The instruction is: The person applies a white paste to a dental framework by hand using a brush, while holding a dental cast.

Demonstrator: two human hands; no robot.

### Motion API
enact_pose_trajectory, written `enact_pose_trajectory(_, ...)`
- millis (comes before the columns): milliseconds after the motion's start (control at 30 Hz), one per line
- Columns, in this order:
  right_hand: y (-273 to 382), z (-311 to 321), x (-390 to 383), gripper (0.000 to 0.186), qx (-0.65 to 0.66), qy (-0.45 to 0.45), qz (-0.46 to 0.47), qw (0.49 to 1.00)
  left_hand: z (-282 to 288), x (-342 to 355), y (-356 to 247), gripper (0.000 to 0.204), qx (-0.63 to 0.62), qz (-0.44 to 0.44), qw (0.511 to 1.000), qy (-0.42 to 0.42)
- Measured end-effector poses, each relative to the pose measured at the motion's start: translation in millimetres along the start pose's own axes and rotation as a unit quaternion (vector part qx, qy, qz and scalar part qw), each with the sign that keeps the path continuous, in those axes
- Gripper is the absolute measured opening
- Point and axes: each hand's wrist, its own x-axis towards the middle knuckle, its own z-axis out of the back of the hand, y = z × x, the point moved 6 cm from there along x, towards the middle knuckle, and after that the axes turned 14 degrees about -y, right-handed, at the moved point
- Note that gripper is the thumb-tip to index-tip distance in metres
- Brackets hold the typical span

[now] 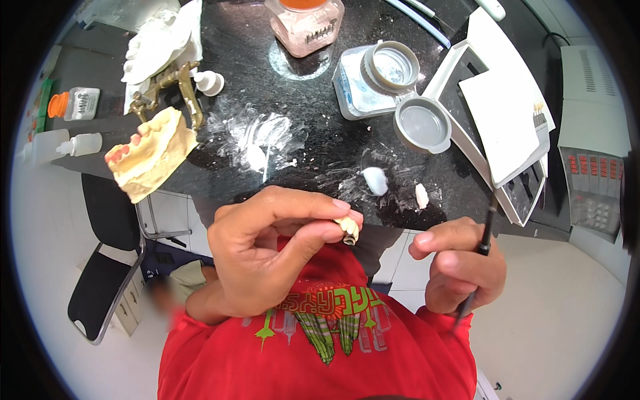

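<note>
Between the thumb and fingertips of my left hand (pixel 257 250) is a small cream-coloured dental bridge (pixel 348 225), tooth shapes up, with a dark hollow end showing. My right hand (pixel 467 270) is closed around a slim black-handled tool (pixel 489 230), apart from the bridge; its working tip cannot be made out. Both hands are in front of the dark bench's near edge. Just beyond them on the bench lie a bluish-white cotton-like lump (pixel 375 181) and a smaller white piece (pixel 421 196). A yellowish dental cast (pixel 155 152) on a brass articulator (pixel 189 100) overhangs the edge at left.
White powder (pixel 263 137) is smeared mid-bench. Behind it stand an orange-lidded jar (pixel 308 32) and a clear jar (pixel 357 90) beside its open grey lid (pixel 423 125). A white case (pixel 452 77) holds a white sheet (pixel 497 120) at right. A black chair (pixel 110 213) stands left.
</note>
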Motion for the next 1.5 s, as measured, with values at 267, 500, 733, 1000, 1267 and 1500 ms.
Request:
enact_pose_trajectory(267,7.2,-22.8,6.6,0.046,0.004,-0.056,0.055,0.997,6.5,-5.5,5.0,0.013,-0.132,0.019,0.991,0.023)
enact_pose_trajectory(500,8.5,-38.6,-2.3,0.045,0.007,-0.097,-0.005,0.995,10.0,-11.4,5.6,0.015,-0.165,-0.028,0.986,0.005)
enact_pose_trajectory(733,18.6,-44.5,1.4,0.037,-0.041,-0.104,-0.027,0.993,9.3,-16.5,3.1,0.017,-0.123,-0.085,0.989,0.008)
enact_pose_trajectory(1000,14.0,-43.2,-2.9,0.035,-0.003,-0.126,-0.043,0.991,8.2,-20.2,4.5,0.031,-0.154,-0.062,0.986,0.024)
enact_pose_trajectory(1267,8.2,-43.5,-4.7,0.033,0.046,-0.148,-0.080,0.985,0.4,-21.7,7.7,0.043,-0.156,-0.057,0.986,0.009)
enact_pose_trajectory(1500,8.9,-41.4,-0.9,0.028,0.064,-0.105,-0.099,0.987,-1.5,-19.9,11.5,0.043,-0.141,-0.017,0.990,0.011)
